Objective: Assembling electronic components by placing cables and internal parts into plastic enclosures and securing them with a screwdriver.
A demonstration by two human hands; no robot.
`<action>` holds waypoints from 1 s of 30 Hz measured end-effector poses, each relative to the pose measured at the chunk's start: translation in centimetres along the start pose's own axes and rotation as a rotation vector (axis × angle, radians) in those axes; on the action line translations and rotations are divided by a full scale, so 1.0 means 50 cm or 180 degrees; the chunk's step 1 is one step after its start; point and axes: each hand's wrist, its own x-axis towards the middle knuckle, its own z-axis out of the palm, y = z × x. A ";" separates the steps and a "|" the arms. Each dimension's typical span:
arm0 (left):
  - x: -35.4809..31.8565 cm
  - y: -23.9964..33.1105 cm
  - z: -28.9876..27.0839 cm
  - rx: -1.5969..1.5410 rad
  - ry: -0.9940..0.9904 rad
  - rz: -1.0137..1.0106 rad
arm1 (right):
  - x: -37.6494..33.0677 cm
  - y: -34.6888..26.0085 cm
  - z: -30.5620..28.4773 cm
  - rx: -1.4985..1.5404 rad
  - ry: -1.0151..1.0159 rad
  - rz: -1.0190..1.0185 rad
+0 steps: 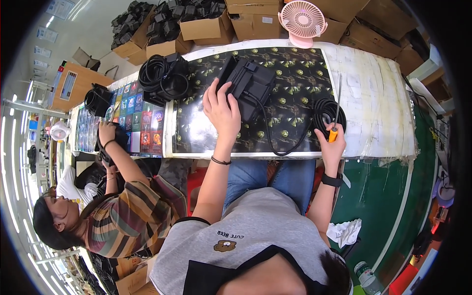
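A black plastic device with a boxy housing [253,81] lies tilted on the dark patterned mat in front of me. My left hand [222,108] rests against its near left side, fingers spread and touching it. A black cable [283,154] runs from the device in a loop to the right, toward a coiled bundle [322,109]. My right hand [334,147] is closed around the orange handle of a screwdriver [333,133], its long metal shaft pointing away from me. That hand is right beside the coil; whether its fingers also touch the cable I cannot tell.
Left of the mat stands another black device with coiled cable [164,78], and a smaller one [98,101] beyond. A co-worker [132,216] handles a black item at the left. A pink fan [302,22] and cardboard boxes [255,24] line the far edge.
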 end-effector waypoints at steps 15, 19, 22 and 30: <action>0.017 0.020 -0.030 0.0206 -0.0083 -0.0022 | 0.005 -0.215 0.076 0.2290 -0.0650 -0.0670; -0.002 0.074 -0.077 -0.1043 -0.0283 0.0342 | -0.019 -0.242 0.085 0.2214 -0.0730 -0.0625; -0.014 0.125 -0.075 -0.3449 -0.0811 -0.0854 | -0.038 -0.235 0.082 0.2114 -0.0785 -0.0493; -0.030 0.148 -0.050 -0.3583 -0.1710 -0.1627 | -0.056 -0.189 0.028 0.1379 -0.1553 -0.0784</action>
